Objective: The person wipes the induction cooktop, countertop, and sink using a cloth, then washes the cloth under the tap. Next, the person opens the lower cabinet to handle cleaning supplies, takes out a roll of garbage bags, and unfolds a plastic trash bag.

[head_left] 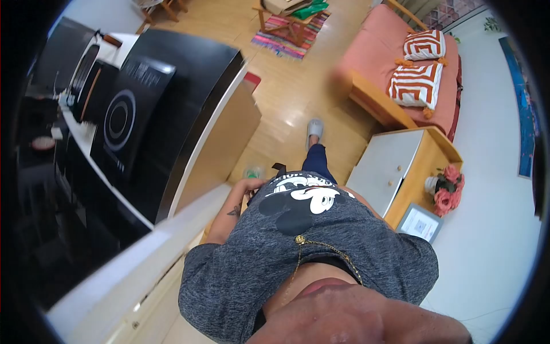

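My left hand (250,186) is low at my left side, by the hem of my grey cartoon-print T-shirt (366,241). Its fingers look curled, and what they hold, if anything, is hidden. Just beyond the knuckles shows a small clear and green item (252,173); whether the hand touches it I cannot tell. A dark pointed piece (279,167) sticks out past the shirt's hem. My right hand is hidden behind my body; only a bit of the right forearm shows.
On my left stands a counter (197,74) with a black cooktop (129,109). Ahead, a wooden stool (295,26) sits on a striped rug (275,43). To the right are a pink sofa (372,46) and a white-doored cabinet (387,163) bearing flowers (447,195).
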{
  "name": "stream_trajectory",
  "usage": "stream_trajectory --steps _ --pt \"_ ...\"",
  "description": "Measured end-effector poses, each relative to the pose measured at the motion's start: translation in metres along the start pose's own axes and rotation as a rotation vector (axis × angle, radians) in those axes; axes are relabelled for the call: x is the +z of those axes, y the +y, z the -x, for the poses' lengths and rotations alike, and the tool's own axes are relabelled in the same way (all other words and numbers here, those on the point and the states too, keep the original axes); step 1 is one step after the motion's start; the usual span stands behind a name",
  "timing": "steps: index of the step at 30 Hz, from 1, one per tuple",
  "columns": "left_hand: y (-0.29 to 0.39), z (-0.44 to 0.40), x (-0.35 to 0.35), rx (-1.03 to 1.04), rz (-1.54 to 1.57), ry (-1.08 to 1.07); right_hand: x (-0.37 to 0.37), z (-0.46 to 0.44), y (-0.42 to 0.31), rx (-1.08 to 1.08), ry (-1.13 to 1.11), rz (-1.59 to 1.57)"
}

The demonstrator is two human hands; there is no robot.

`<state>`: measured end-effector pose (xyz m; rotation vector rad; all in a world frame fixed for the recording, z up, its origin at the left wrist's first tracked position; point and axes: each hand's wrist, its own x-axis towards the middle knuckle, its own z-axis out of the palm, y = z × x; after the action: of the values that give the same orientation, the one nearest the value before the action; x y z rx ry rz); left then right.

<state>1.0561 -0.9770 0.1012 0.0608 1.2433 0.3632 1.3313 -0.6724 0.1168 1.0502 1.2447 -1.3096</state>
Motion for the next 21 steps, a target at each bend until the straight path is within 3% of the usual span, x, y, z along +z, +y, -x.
stream_trajectory --steps 2,5,6,7,8,9,10,12,14,15,16,17,19,21 --pt "0.074 0.006 -0.024 0.118 -0.054 0.097 -0.046 0.002 -0.021 -0.067 0.012 -0.006" --pt "0.192 -0.012 -0.057 0.397 0.088 0.378 -0.137 0.036 -0.08 -0.433 0.105 0.078" --pt "0.234 -0.017 -0.071 0.453 0.088 0.453 -0.18 0.028 -0.102 -0.138 0.397 -0.219" --pt "0.267 -0.044 -0.091 0.615 -0.055 0.564 -0.209 0.055 -0.135 -0.498 0.506 -0.355" --pt "0.299 -0.071 -0.111 0.777 -0.2 0.672 -0.241 0.086 -0.18 -0.594 0.626 -0.358" --pt "0.338 -0.067 -0.117 0.845 -0.285 0.675 -0.304 0.061 -0.2 -0.717 0.513 -0.375" --pt "0.374 -0.059 -0.117 0.91 -0.37 0.68 -0.312 0.103 -0.245 -0.624 0.748 -0.504" --pt "0.433 -0.044 -0.147 0.878 -0.29 0.67 -0.374 0.109 -0.322 -0.859 0.683 -0.434" --pt "0.466 -0.039 -0.195 0.842 -0.194 0.669 -0.399 0.124 -0.407 -0.913 0.622 -0.369" --pt "0.476 -0.037 -0.227 0.873 -0.214 0.83 -0.404 0.126 -0.446 -0.965 0.575 -0.325" --pt "0.477 -0.038 -0.257 0.892 -0.235 0.99 -0.41 0.12 -0.478 -0.965 0.549 -0.292" --pt "0.476 -0.037 -0.284 0.884 -0.207 1.016 -0.416 0.117 -0.507 -0.991 0.473 -0.252" --pt "0.461 -0.041 -0.357 0.688 0.076 1.17 -0.429 0.101 -0.573 -1.031 0.38 -0.177" --pt "0.43 -0.041 -0.425 0.534 0.239 1.193 -0.454 0.048 -0.612 -0.997 0.394 -0.109"
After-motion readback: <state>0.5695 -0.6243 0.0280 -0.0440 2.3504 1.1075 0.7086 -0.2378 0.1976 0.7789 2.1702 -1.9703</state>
